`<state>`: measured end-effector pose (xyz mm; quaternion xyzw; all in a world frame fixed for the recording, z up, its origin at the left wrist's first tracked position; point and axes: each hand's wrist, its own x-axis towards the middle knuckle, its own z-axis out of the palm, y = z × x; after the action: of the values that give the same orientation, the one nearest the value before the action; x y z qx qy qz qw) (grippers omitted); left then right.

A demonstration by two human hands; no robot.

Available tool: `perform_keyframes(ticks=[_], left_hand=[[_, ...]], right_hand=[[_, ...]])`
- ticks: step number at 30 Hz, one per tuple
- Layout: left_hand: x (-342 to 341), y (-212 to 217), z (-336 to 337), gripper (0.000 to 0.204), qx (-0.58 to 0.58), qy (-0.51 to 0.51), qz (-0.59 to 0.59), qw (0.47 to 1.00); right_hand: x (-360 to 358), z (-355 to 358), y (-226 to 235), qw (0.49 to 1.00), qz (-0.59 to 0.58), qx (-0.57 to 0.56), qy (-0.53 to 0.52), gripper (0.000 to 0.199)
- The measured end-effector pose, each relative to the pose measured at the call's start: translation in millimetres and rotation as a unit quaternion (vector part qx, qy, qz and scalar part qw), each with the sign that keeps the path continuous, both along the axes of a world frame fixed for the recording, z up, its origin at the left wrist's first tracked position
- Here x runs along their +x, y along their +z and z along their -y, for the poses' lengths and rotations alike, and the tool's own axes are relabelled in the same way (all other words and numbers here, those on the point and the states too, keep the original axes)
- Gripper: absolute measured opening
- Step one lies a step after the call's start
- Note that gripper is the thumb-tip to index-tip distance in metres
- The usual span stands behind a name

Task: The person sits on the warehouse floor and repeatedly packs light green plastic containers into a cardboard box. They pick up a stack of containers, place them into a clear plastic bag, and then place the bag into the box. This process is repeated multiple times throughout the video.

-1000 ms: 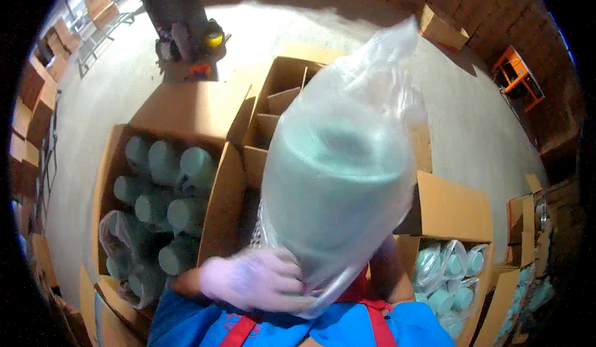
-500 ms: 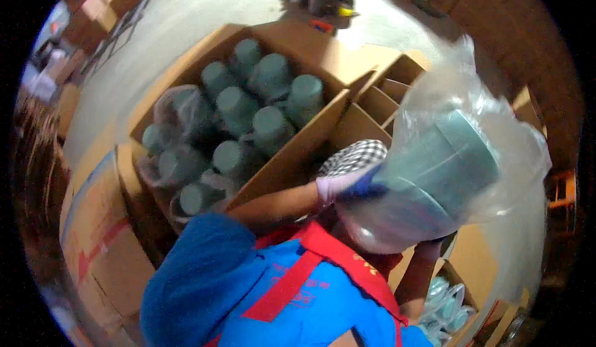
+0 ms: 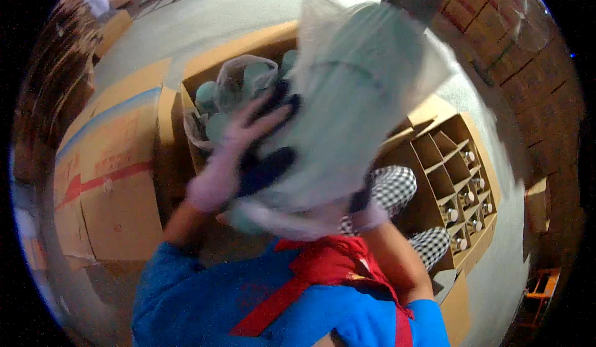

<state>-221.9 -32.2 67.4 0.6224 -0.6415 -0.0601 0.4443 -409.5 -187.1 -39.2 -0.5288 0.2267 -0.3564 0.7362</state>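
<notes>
A clear plastic bag (image 3: 329, 123) holds a stack of teal-green cups (image 3: 372, 43), blurred by motion and held up before my chest. My left hand (image 3: 248, 148), in a pink and dark blue glove, grips the bag's left side with its fingers spread along the plastic. At the lower right side of the bag, my right hand (image 3: 366, 210) holds on, its fingers mostly hidden behind the plastic. Behind the bag, an open cardboard box (image 3: 186, 114) contains upturned teal-green cups (image 3: 206, 92), some in thin plastic; the bag covers much of it.
A divided carton (image 3: 472, 139) with several white-capped bottles (image 3: 467, 197) stands at the right. Closer on the left is a large cardboard box (image 3: 118, 210) with red and blue markings. Stacked cardboard (image 3: 56, 99) rises at the far left; an orange frame (image 3: 545, 285) stands at the far right.
The bagged cups have swung from the right to the middle and tipped upright. My left hand has moved to the bag's left side; the view has turned, showing the bottles.
</notes>
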Motion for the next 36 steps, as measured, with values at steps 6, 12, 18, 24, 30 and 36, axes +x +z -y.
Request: perform_keyframes(ticks=[6,12,18,24,30,36], left_hand=[[123,40,6,0.042,0.234,-0.075,-0.137,0.960],[227,-63,99,0.035,0.305,0.002,-0.419,0.855],[247,-76,163,0.034,0.306,0.021,-0.421,0.853],[234,-109,183,0.030,0.294,0.032,-0.323,0.899],[288,-226,100,0.036,0.191,0.195,-0.128,0.953],[155,-177,60,0.033,0.433,-0.096,-0.284,0.850]], right_hand=[[96,-79,3,0.991,0.080,-0.016,0.107,0.086],[156,-34,-64,0.838,0.251,0.342,0.343,0.097],[166,7,-68,0.736,0.229,0.554,0.314,0.084],[153,21,-81,0.771,0.203,0.542,0.265,0.069],[110,-15,-39,0.741,0.050,0.545,0.390,0.048],[-30,48,-107,0.962,-0.210,-0.036,0.172,0.042]])
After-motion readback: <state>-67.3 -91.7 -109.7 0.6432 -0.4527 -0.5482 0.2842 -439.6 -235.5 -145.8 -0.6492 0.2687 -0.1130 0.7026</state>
